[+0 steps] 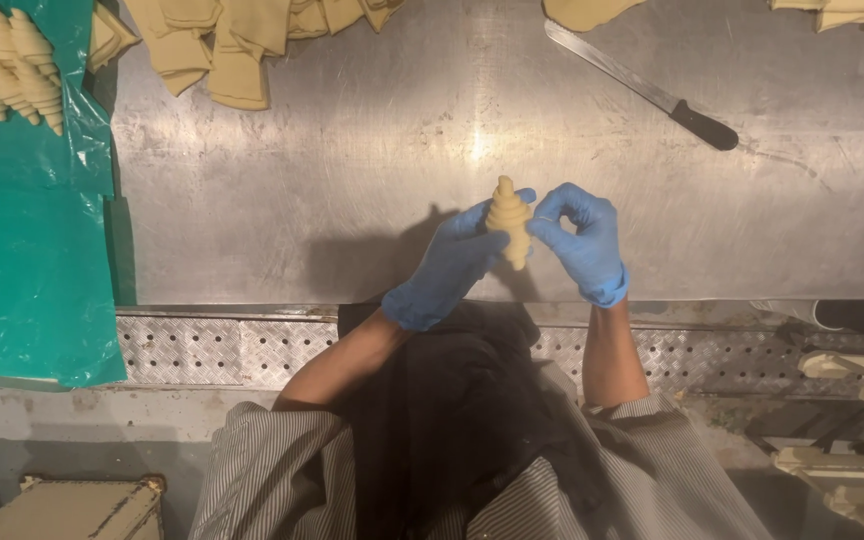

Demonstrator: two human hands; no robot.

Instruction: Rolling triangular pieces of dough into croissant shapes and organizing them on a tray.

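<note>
Left hand: the left hand (449, 268), in a blue glove, reaches up and to the right from the lower middle, forearm bare, palm turned toward the dough; its fingers curl around the left side of the rolled piece and the thumb tip shows at the top right of it.
Right hand: the right hand (582, 243), also in a blue glove, comes up almost straight from a bare forearm; thumb and forefinger are pinched together at the right edge of the dough, the other fingers curled above them.
Rolled dough: a pale, ridged croissant-shaped piece (510, 220) stands nearly upright between the two hands, pointed end up, held above the steel table (352, 190).
Sleeves: striped sleeves are pushed back above the elbows; a dark apron (452, 420) hangs between them.
Cut dough: flat pale triangles (222, 50) lie heaped at the table's far edge, more at the far right (852, 12).
Knife: a long knife (642, 88) with a black handle lies slanted on the table, well apart from the hands.
Tray area: rolled pieces (2, 55) sit in rows on green plastic sheeting (22, 250) at the left.
</note>
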